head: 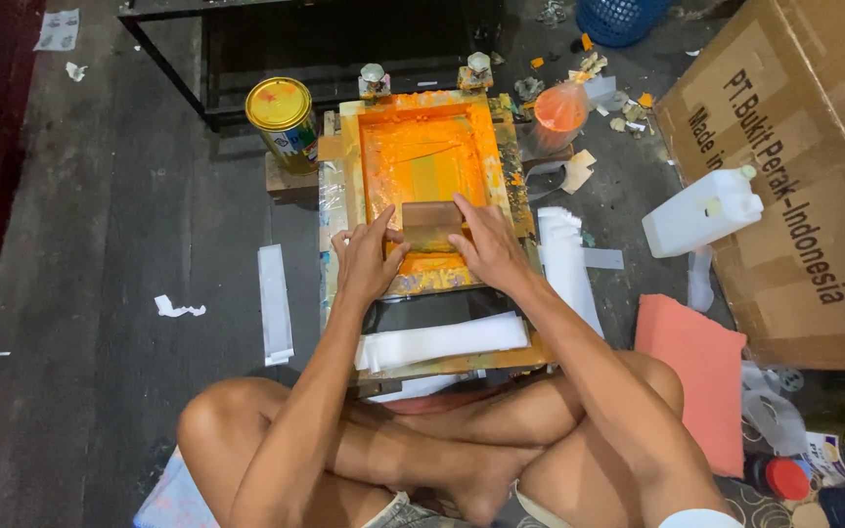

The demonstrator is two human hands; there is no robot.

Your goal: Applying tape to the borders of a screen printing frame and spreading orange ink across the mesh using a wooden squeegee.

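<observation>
Both crossed legs run off the bottom edge, so I can't see what I'm sitting on. Mid-frame, my left hand (369, 259) and right hand (486, 244) lie flat, fingers together, clamping the squeegee (430, 225) inside the orange-inked screen frame (425, 161); my hands hide its ends. White strips (442, 342) are stacked just below. Paint can (284, 119) sits upper left, cardboard box (814, 176) cut off right.

squeegee (429, 225) in frame (429, 166), between left hand (366, 262) and right hand (489, 249) | can (284, 119) left of frame | cup (559, 112) right | sheets (439, 341) before frame | jug (701, 210) beside box (804, 166), far right
</observation>
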